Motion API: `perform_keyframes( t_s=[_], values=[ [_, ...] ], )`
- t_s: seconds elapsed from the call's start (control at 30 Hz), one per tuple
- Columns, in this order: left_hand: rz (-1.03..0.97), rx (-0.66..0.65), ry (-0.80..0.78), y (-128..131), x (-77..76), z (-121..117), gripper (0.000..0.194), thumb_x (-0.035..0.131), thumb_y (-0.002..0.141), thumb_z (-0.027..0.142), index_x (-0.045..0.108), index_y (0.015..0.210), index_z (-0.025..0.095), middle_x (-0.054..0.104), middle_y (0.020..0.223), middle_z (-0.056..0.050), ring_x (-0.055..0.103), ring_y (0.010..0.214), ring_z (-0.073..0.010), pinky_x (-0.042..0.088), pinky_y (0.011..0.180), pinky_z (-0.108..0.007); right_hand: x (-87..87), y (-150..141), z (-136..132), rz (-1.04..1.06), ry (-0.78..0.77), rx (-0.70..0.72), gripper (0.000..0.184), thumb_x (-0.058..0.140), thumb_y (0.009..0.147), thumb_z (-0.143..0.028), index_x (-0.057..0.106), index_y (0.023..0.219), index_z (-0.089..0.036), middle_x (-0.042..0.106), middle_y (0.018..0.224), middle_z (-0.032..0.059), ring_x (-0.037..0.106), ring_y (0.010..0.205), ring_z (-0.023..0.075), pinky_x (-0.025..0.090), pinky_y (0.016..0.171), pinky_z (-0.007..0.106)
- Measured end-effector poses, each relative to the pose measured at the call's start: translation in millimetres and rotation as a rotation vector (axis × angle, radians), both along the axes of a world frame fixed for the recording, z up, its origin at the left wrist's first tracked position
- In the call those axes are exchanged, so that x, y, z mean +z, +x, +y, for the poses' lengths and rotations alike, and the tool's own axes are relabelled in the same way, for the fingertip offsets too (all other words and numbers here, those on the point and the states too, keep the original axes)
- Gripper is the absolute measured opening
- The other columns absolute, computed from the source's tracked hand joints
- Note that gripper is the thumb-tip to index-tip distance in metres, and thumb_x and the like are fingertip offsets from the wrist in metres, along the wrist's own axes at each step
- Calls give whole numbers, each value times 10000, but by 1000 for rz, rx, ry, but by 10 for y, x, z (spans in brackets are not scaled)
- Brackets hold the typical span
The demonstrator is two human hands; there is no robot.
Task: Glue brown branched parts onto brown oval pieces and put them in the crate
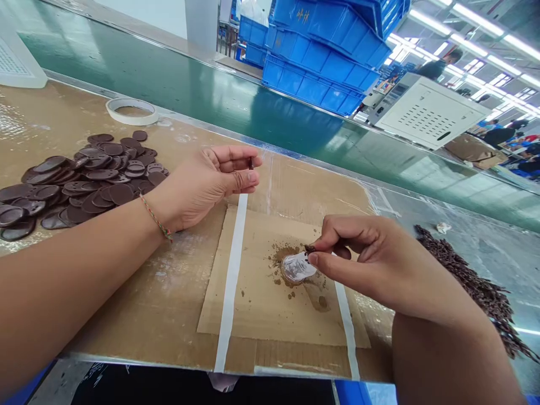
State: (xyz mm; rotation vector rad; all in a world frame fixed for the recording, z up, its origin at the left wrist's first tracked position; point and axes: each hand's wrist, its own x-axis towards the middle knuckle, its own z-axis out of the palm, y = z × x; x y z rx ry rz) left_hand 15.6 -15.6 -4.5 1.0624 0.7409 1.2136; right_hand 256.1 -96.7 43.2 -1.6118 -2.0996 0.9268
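Honestly, I've got my right fingers (pixel 333 266) pinching a tiny dark piece (pixel 310 248) by the shiny round thing (pixel 296 268) on the bench (pixel 122 320) — loose grip could drop it — while my left fingers (pixel 241 180) pinch a slip-prone dark sliver (pixel 251 163).

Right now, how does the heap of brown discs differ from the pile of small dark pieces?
The brown discs are broad, flat and rounded; the small dark pieces are much narrower and look bumpy. The discs spread loosely beside the left forearm, while the small dark pieces form a dense, long band beside the right forearm. Both are dark brown and heaped.
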Motion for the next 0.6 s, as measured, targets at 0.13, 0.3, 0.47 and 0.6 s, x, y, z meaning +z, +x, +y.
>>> perform_keyframes(
  t_s=[0.13, 0.3, 0.47, 0.6],
  values=[
    [28, 31, 1, 6, 5, -7, 278, 757, 757, 1, 748, 997, 141, 688, 1071, -38, 652, 844, -113, 599, 824, -251, 5, -11, -9, 14, -10, 17, 192, 677, 775, -319, 606, 648, -195, 553, 612, -6, 466, 585, 137, 343, 518, 278],
    [37, 63, -9, 7, 8, -21, 281, 801, 733, 17, 734, 964, 163, 658, 995, -26, 662, 909, -157, 576, 845, -276, 3, -5, 16, 37, 29, 83, 163, 683, 808, -273, 643, 673, -192, 575, 635, -20, 481, 588, 119, 358, 531, 269],
    [24, 24, -17, 17, -4, -36, 270, 813, 723, 44, 729, 947, 168, 661, 994, -20, 664, 928, -160, 566, 841, -254, 42, -13, 11, 26, 108, 231, 148, 677, 820, -125, 681, 690, -195, 597, 666, -47, 520, 609, 79, 373, 579, 247],
    [40, 12, 4, 17, -23, -47, 319, 846, 697, 87, 721, 986, 143, 673, 1011, -23, 650, 917, -132, 551, 819, -203, 47, -10, -7, 0, 108, 249, 153, 681, 827, -135, 695, 687, -196, 597, 657, -40, 507, 602, 86, 380, 576, 254]
  ],
)
